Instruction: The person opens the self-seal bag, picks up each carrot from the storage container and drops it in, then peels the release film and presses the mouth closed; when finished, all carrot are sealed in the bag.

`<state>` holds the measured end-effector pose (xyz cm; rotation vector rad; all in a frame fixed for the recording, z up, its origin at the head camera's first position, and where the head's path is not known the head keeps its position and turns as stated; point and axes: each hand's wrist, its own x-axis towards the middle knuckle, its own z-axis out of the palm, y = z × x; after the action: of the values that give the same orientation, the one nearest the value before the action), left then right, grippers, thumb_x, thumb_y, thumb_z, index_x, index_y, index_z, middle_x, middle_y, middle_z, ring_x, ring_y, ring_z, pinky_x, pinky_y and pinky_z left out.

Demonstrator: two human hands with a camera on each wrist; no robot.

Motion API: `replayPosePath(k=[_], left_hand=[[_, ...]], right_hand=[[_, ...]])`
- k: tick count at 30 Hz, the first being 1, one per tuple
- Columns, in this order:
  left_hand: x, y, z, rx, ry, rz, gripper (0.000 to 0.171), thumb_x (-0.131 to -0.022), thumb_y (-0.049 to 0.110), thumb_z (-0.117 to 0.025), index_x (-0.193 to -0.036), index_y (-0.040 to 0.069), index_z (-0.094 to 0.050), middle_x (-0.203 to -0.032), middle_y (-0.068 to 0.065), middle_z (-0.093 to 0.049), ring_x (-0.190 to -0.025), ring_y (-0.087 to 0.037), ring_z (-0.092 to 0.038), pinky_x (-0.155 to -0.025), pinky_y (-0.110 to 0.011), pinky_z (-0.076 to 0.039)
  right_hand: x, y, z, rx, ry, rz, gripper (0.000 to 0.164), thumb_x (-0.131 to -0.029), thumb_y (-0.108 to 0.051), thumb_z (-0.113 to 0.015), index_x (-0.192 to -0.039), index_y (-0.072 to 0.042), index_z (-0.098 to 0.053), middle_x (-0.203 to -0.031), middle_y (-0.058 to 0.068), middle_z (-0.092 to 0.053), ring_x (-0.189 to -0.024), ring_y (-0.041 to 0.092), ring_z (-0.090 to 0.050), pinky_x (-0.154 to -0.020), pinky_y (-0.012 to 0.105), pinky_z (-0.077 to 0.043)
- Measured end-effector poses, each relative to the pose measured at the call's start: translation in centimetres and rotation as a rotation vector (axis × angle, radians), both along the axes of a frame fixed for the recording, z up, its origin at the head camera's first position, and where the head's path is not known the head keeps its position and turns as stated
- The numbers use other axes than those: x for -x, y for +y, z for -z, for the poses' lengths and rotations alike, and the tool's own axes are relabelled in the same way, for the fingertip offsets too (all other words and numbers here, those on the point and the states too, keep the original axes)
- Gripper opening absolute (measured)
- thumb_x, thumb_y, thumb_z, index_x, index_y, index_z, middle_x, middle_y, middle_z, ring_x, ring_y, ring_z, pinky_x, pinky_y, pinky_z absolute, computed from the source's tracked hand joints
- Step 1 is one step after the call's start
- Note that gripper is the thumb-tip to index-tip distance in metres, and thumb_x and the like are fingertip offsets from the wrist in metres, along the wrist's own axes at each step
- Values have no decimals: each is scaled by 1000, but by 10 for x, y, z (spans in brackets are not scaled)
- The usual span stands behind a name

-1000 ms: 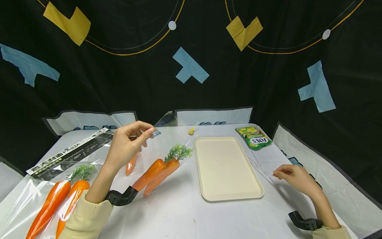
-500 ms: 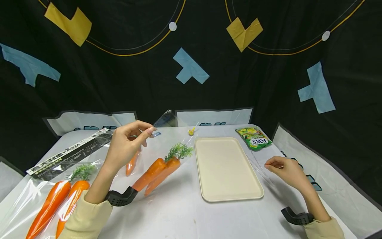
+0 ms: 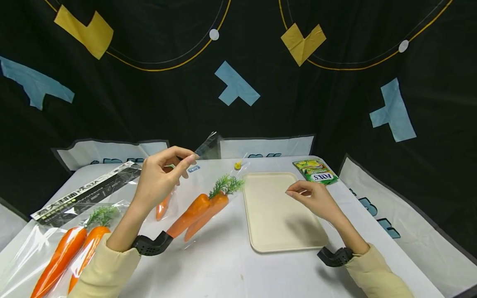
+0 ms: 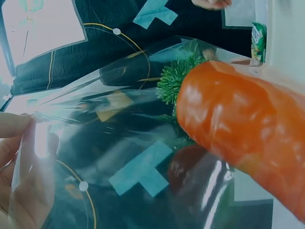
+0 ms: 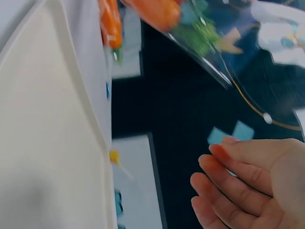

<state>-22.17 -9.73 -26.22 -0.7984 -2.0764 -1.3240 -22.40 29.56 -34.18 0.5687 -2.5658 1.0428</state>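
My left hand (image 3: 160, 176) pinches the upper edge of a clear plastic bag (image 4: 95, 138) between thumb and fingertips, raised above the table's left half. Inside the bag hang orange carrots (image 3: 195, 213) with green leafy tops, slanting up to the right. Over the cream tray (image 3: 275, 227) hovers my right hand (image 3: 314, 200), its fingers loosely bent and holding nothing visible. In the right wrist view, the bagged carrot (image 5: 157, 12) is some way from the right fingertips (image 5: 217, 152).
Another clear bag with carrots (image 3: 61, 258) and a black printed header (image 3: 89, 194) lies at the left. Further back are a single carrot (image 3: 162, 207), a small blue packet (image 3: 193, 169) and a small yellow item (image 3: 237, 165). A green FOX'S packet (image 3: 316, 171) lies beyond the tray.
My right hand has moved left from the table's right side to over the tray. The left hand stays nearly in place; the bagged carrots have swung slightly right.
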Motion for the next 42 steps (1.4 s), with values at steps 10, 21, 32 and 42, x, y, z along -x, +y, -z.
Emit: replayPosePath(k=[10, 21, 32, 42], left_hand=[[2, 13, -6, -31, 32, 19, 9, -92, 12, -67, -98, 8, -71, -82, -1, -68, -58, -13, -60, -45, -24, -48], [1, 21, -10, -68, 12, 48, 8, -92, 12, -67, -98, 9, -71, -80, -1, -67, -60, -14, -61, -47, -25, -49], [1, 17, -6, -80, 54, 41, 8, -91, 8, -67, -97, 7, -72, -82, -2, -68, -62, -14, -59, -49, -24, -51], [6, -6, 10, -63, 8, -128, 14, -93, 15, -65, -102, 7, -72, -91, -2, -71, -81, -7, -63, -71, -19, -50]], right_hand=[[23, -57, 4, 161, -89, -238, 22, -94, -23, -64, -111, -10, -71, -108, -1, -69, -99, 15, -64, -79, 32, -54], [26, -84, -6, 352, -156, -177, 30, -94, -10, -62, -121, 2, -63, -109, 17, -67, -92, 29, -66, -84, 38, -54], [32, -100, 3, 479, -148, -127, 16, -94, -3, -59, -107, 4, -65, -95, 12, -67, -84, 25, -66, -79, 35, -55], [25, -91, -14, 527, 40, -189, 13, -96, -4, -59, -104, 5, -61, -102, 17, -67, -87, 17, -65, -80, 33, -54]])
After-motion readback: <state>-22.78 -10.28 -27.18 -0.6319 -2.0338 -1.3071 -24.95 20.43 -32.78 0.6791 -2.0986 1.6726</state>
